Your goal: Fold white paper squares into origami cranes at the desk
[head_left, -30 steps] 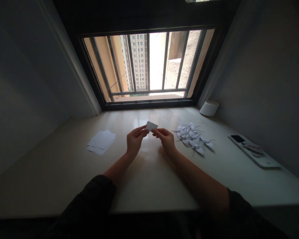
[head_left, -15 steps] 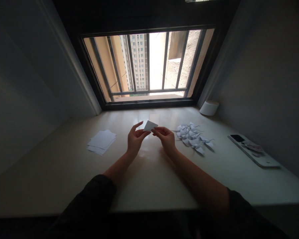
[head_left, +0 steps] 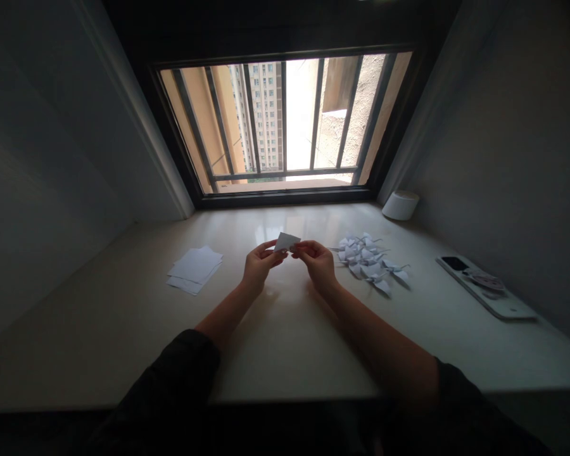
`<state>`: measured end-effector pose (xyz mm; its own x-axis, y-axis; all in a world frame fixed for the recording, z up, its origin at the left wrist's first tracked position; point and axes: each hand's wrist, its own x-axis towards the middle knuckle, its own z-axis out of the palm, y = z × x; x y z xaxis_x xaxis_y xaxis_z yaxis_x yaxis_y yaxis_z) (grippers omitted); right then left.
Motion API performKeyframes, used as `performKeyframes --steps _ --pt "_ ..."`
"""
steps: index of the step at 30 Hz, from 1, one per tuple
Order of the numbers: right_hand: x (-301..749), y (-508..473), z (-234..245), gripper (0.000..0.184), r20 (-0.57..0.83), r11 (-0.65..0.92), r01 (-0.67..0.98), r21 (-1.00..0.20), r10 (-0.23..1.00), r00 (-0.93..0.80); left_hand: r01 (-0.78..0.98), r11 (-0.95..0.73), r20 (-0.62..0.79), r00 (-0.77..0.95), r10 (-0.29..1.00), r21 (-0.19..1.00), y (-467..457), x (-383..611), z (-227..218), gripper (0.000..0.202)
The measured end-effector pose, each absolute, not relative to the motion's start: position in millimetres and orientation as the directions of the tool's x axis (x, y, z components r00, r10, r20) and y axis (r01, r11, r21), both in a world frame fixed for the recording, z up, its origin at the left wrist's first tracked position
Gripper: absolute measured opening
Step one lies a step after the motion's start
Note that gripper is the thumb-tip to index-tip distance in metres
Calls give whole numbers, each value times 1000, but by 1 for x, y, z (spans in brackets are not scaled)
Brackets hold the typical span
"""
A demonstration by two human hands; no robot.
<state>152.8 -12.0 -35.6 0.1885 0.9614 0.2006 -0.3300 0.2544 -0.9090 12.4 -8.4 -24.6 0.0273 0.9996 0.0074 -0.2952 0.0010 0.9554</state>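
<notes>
the fingers of both hands are pinching one small folded paper (head_left: 287,242). the left hand (head_left: 256,266) grips its left side between thumb and fingertips; the right hand (head_left: 319,266) pinches its lower right corner the same way. the paper is pale and angular, its upper point tipped toward the desk's far edge. it is about midway between the desk's left and right edges, nearer the far edge than the near one; whether either hand rests on the desk (head_left: 285,354) i cannot tell.

just beside the right hand, toward the desk's right edge, lies a heap of white folded-paper shapes (head_left: 365,256) with thin pointed ends. well apart from the left hand, toward the left edge, white paper sheets (head_left: 196,269) lie loosely stacked, corners askew. a pale phone (head_left: 503,304) lies along the right edge, its dark camera block toward the far edge. a white rounded object (head_left: 401,206) sits in the far right corner. dark sleeves (head_left: 180,367) cross the near edge. beyond the far edge is a dark-framed window (head_left: 285,199) with upright bars (head_left: 284,120).
</notes>
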Motion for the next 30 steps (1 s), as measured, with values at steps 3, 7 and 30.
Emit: performKeyframes --steps 3,7,30 --pt "155 -9 -38 29 201 258 -315 -913 958 202 -312 51 -28 81 996 949 -9 12 -25 48" --pt "157 -5 -40 34 192 253 -295 -921 956 223 -329 67 -19 148 989 942 -8 12 -25 44" --pt "159 -5 -38 38 271 284 -173 -943 958 96 28 -83 78 133 988 996 -7 7 -32 37"
